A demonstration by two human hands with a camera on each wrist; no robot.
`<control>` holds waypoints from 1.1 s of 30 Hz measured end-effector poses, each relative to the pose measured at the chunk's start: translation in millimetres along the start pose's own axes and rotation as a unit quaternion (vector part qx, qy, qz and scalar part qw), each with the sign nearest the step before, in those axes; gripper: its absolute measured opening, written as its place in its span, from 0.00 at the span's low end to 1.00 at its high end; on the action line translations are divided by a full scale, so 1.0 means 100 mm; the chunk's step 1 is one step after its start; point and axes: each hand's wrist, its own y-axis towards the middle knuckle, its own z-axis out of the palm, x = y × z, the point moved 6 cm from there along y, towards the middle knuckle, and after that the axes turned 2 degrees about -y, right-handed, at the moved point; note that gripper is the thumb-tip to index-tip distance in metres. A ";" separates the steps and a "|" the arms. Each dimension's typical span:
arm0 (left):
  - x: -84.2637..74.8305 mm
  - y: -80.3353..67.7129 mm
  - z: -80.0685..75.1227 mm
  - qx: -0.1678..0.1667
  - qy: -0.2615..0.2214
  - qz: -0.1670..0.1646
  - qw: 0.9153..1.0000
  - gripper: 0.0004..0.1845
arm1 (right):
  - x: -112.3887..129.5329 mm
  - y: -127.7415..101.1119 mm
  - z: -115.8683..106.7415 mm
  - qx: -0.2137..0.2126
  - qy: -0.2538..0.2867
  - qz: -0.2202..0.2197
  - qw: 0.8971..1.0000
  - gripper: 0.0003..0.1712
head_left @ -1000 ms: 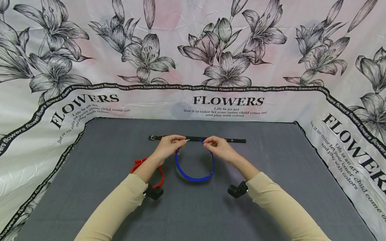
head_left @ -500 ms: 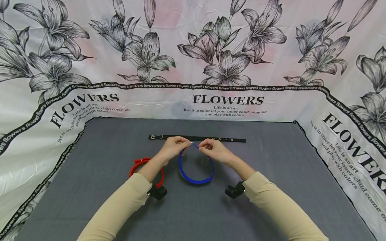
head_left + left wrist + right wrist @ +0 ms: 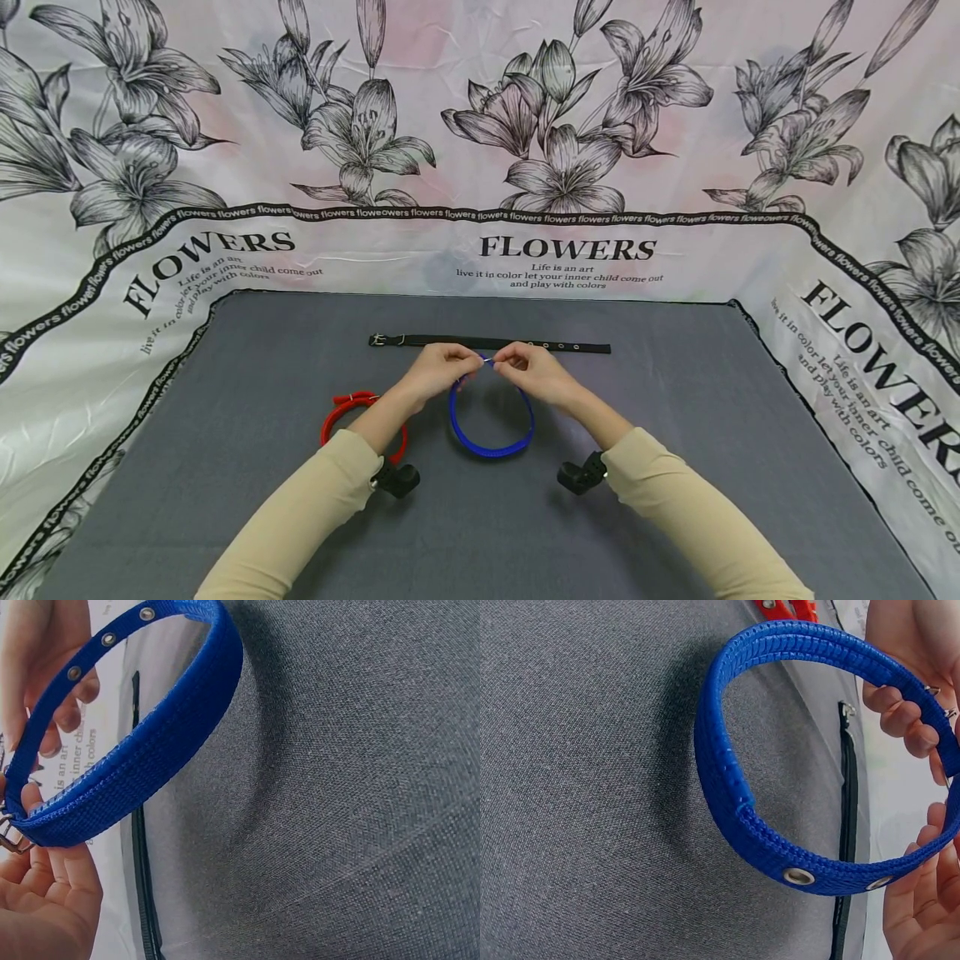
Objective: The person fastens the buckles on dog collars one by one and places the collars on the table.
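A blue webbing collar with metal eyelets is bent into a loop that hangs just above the grey mat. My left hand pinches its buckle end, and the metal buckle shows by my thumb in the left wrist view. My right hand pinches the eyelet end. The two ends meet between my fingertips. In the right wrist view the loop of the blue collar stands open in front of both hands.
A black collar lies flat and straight just beyond my hands. A red collar lies curled to the left, partly under my left forearm. Flower-printed cloth rises around the mat's back and sides.
My hands have come closer together, bringing the blue collar's two ends to meet. The loop has drawn narrower. The black and red collars have not moved.
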 end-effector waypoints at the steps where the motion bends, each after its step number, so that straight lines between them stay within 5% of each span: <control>1: 0.00 0.00 0.00 0.001 0.000 0.001 1.000 0.15 | 0.00 0.00 0.00 -0.003 -0.002 0.001 1.000 0.15; 11: 0.01 0.01 0.00 0.016 0.007 0.002 1.000 0.19 | 0.36 -0.18 -0.02 -0.012 -0.014 0.019 1.000 0.12; 17: -0.01 0.00 -0.03 0.014 -0.007 0.016 1.000 0.14 | 0.05 0.02 0.03 -0.010 0.001 0.017 1.000 0.14; 26: 0.02 0.03 -0.14 -0.032 -0.021 0.010 0.999 0.13 | 0.05 -0.01 0.02 0.001 -0.010 0.003 1.000 0.14; 33: -0.02 0.00 -0.07 -0.016 -0.007 -0.003 1.000 0.19 | 0.06 -0.01 0.00 0.003 -0.019 0.008 1.000 0.13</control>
